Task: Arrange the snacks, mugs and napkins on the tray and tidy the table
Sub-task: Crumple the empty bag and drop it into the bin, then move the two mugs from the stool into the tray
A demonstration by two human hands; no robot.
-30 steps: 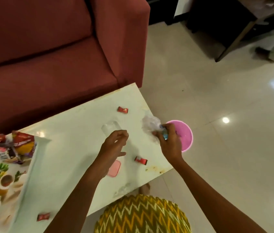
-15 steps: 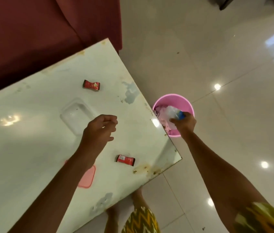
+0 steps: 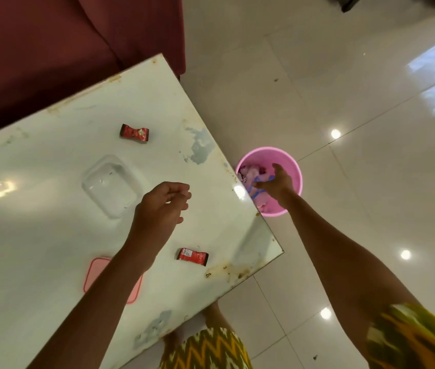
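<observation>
The crumpled clear-and-blue plastic wrapper [image 3: 254, 192] has left the bench [image 3: 38, 235] and is now in the round pink plastic bin [image 3: 295, 179] beneath my right hand [image 3: 275, 182], whose fingers hang loose. My left hand [image 3: 161, 206] hovers empty, loosely curled. The small red foil-wrapped snack [image 3: 192, 257] just below it probably goes next.

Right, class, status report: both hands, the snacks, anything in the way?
Left hand loosely curled, empty, over table. Right hand at pink bin, grip unclear. Two red snacks loose on table. Clear container beside left hand.
</observation>
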